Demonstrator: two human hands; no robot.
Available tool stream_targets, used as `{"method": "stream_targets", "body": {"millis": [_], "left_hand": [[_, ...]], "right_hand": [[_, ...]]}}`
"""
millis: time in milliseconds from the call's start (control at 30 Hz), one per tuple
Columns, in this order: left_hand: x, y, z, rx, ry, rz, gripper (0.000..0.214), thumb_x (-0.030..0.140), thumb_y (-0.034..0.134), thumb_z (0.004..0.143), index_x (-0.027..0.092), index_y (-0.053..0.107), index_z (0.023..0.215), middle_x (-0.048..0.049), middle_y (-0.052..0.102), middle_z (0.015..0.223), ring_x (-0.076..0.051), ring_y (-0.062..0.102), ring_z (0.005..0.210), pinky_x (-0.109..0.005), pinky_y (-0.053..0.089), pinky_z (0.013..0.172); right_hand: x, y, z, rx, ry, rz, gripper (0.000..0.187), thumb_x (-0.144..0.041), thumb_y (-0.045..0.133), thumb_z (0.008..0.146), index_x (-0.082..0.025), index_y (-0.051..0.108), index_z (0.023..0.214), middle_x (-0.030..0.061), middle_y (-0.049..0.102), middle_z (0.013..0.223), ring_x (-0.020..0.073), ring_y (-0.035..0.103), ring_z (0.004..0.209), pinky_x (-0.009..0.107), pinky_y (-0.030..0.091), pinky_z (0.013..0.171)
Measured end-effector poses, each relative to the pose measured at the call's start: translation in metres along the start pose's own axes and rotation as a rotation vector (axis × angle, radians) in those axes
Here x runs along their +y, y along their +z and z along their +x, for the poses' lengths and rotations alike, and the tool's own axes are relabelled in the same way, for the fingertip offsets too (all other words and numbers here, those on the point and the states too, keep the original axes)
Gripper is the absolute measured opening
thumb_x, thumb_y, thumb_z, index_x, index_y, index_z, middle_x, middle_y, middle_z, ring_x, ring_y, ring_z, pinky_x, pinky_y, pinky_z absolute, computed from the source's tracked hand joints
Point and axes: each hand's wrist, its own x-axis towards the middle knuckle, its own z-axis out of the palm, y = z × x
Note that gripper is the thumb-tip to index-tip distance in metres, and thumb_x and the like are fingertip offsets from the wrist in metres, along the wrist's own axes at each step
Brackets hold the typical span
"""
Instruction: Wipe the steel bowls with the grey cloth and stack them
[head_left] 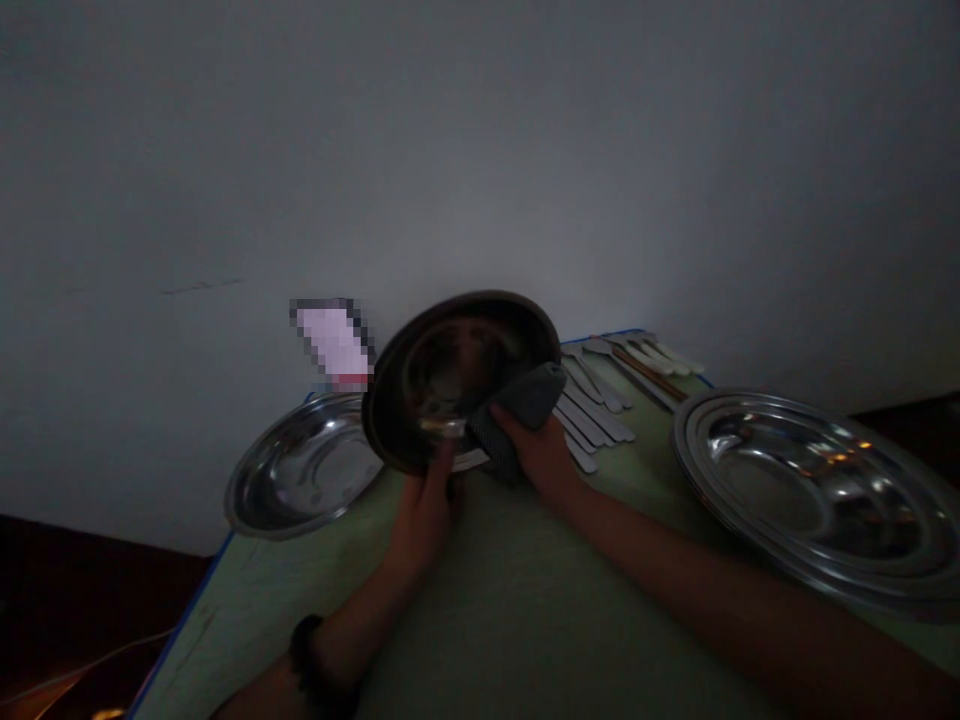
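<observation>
A shiny metal bowl [457, 355] is tilted up above the table, its hollow side turned toward me. My left hand [427, 500] grips its lower rim, with the thumb on the inside. In my right hand [536, 440] is a dark grey cloth [517, 405], bunched against the bowl's lower right rim and inner wall. Part of the cloth hangs below the rim. The fingers of my right hand are partly hidden by the cloth.
Left stands another metal bowl [307, 465]; right, a stack of metal bowls [802, 500]. Several pieces of cutlery [592, 415] and brown chopsticks [649, 375] lie at the back right of the green table [480, 620]. A blurred-out upright panel [334, 340] stands near the wall [480, 150].
</observation>
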Motion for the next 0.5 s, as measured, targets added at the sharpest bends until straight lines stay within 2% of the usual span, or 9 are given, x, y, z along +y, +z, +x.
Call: {"method": "stream_targets", "body": {"millis": [67,133,200,333,400,433,500], "left_hand": [[0.006,-0.002,0.001,0.084,0.006,-0.062,0.032,0.052,0.054,0.077,0.023,0.048,0.067,0.0048,0.041,0.053,-0.012,0.040,0.048,-0.024,0.031,0.043],[0.010,-0.002,0.000,0.065,0.007,-0.076,0.030,0.050,0.055,0.077,0.023,0.047,0.067,0.0046,0.043,0.054,-0.012,0.041,0.048,-0.023,0.033,0.044],[0.009,0.001,-0.002,-0.018,-0.022,-0.064,0.035,0.054,0.056,0.076,0.023,0.047,0.064,0.0045,0.044,0.051,-0.011,0.039,0.045,-0.023,0.031,0.041],[-0.002,0.008,-0.002,-0.305,-0.076,-0.064,0.050,0.067,0.049,0.076,0.021,0.047,0.057,0.0046,0.041,0.041,-0.008,0.034,0.035,-0.023,0.024,0.036],[-0.005,0.007,0.000,-0.366,-0.093,-0.093,0.051,0.067,0.047,0.077,0.020,0.049,0.056,0.0041,0.042,0.040,-0.008,0.035,0.033,-0.023,0.026,0.036],[-0.005,0.006,0.002,-0.331,-0.089,-0.095,0.051,0.067,0.046,0.077,0.021,0.047,0.055,0.0043,0.040,0.038,-0.009,0.034,0.032,-0.023,0.025,0.035],[-0.002,0.001,0.003,-0.183,-0.044,-0.067,0.049,0.063,0.045,0.079,0.022,0.043,0.053,0.0052,0.037,0.038,-0.009,0.032,0.033,-0.023,0.024,0.034]], "right_hand": [[0.003,-0.001,0.002,0.015,-0.007,0.029,0.036,-0.049,0.071,0.068,-0.019,0.069,0.089,0.0062,0.075,0.093,0.0243,0.068,0.092,0.036,0.051,0.081],[0.004,-0.001,0.003,0.016,-0.007,0.032,0.037,-0.049,0.072,0.068,-0.019,0.069,0.090,0.0070,0.075,0.094,0.0247,0.068,0.093,0.036,0.050,0.082],[0.003,0.000,0.001,0.021,0.012,0.018,0.037,-0.048,0.071,0.068,-0.019,0.069,0.091,0.0079,0.075,0.095,0.0253,0.067,0.095,0.037,0.050,0.083],[0.000,0.002,-0.001,0.008,0.014,0.031,0.036,-0.047,0.071,0.068,-0.021,0.069,0.093,0.0069,0.075,0.096,0.0248,0.067,0.099,0.037,0.049,0.087],[0.002,0.002,-0.001,-0.015,-0.008,0.043,0.036,-0.047,0.071,0.070,-0.021,0.069,0.094,0.0061,0.075,0.097,0.0239,0.067,0.099,0.037,0.049,0.089],[0.003,0.001,0.000,-0.019,-0.010,0.047,0.036,-0.048,0.070,0.070,-0.021,0.069,0.094,0.0059,0.075,0.098,0.0238,0.067,0.099,0.037,0.049,0.089],[0.007,0.001,0.002,0.000,0.007,0.060,0.038,-0.050,0.071,0.069,-0.020,0.070,0.094,0.0059,0.075,0.098,0.0241,0.067,0.099,0.038,0.049,0.088]]}}
